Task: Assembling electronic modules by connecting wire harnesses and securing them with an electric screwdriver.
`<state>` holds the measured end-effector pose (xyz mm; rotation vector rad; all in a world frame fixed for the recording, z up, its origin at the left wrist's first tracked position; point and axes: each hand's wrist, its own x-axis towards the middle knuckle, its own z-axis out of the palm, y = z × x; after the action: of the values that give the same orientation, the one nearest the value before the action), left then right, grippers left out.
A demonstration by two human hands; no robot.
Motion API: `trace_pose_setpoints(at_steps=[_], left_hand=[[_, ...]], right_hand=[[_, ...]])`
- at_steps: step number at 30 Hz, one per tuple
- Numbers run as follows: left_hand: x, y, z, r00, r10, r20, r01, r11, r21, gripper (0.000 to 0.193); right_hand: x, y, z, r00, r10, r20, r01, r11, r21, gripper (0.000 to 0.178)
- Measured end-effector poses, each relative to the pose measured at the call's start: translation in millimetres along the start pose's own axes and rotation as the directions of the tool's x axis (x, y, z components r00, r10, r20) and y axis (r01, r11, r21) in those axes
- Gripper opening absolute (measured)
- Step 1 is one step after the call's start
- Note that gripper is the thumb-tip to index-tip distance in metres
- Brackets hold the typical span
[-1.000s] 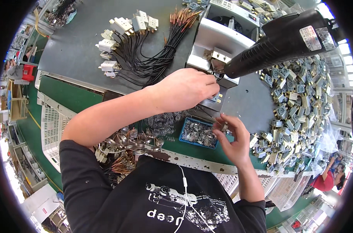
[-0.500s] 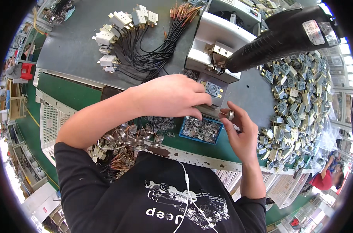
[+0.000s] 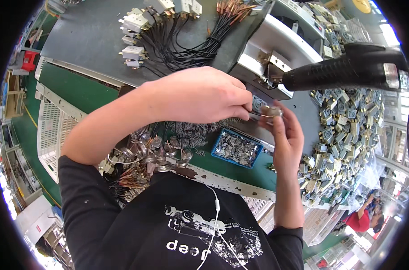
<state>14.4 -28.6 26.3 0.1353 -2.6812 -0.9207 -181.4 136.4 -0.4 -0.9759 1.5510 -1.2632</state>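
My left hand [image 3: 209, 95] reaches across from the left, its fingertips pinched on a thin dark wire [image 3: 257, 114]. The wire runs toward a small round silver metal part [image 3: 273, 112], slightly blurred. That part is held between the thumb and fingers of my right hand [image 3: 287, 135]. Just behind my fingers lies a grey switch-like housing [image 3: 259, 103] on the metal base, partly covered by my left hand. Below my hands stands a blue tray [image 3: 237, 149] full of small metal pieces.
A black power screwdriver [image 3: 339, 72] points at a metal fixture [image 3: 276, 49] holding a white socket. Grey-and-cream housings [image 3: 348, 121] are heaped at the right. Black-wired sockets [image 3: 182, 45] lie at the back. Springs [image 3: 191, 135] and round metal parts [image 3: 164, 157] lie near my left elbow.
The view has shifted, so the bench things sit further right. My hands have come closer together; the left fingertips are now at the wire of the round part, and the right hand has turned it.
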Motion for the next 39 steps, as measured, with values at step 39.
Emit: trace_pose_setpoints(at_steps=[39], left_hand=[[18.0, -5.9, 10.1, 0.998, -0.058, -0.001, 0.058, 0.994, 0.097, 0.037]], right_hand=[[-0.6, -62.7, -49.9, 0.707, -0.695, -0.130, 0.625, 0.701, -0.343, 0.036]])
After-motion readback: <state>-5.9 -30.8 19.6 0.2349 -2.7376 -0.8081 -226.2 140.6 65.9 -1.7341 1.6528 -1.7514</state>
